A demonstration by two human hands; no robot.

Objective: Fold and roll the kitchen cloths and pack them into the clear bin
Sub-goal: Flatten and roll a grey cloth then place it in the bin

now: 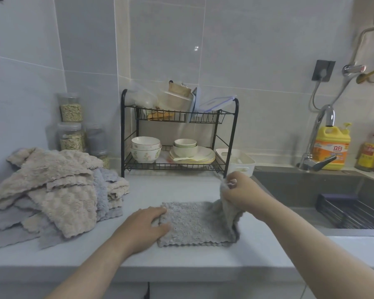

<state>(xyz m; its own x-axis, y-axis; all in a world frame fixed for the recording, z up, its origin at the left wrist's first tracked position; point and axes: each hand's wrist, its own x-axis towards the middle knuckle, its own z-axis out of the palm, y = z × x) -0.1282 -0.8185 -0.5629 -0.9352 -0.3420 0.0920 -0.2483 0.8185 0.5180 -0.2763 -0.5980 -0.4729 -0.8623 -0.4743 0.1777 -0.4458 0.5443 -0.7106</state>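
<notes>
A grey fluffy kitchen cloth (192, 225) lies on the white counter (181, 255) in front of me. My left hand (147, 225) presses flat on the cloth's left edge with straight fingers. My right hand (240, 190) pinches the cloth's right end and holds it lifted above the counter, so that end hangs in a fold. A loose heap of beige and grey cloths (52, 195) sits at the left of the counter. No clear bin can be picked out for certain.
A black two-tier dish rack (179, 134) with bowls and plates stands at the back. A white basket (237, 160) sits beside it. The sink (324, 195) with tap and yellow detergent bottle (331, 147) lies to the right. Jars (70, 126) stand behind the heap.
</notes>
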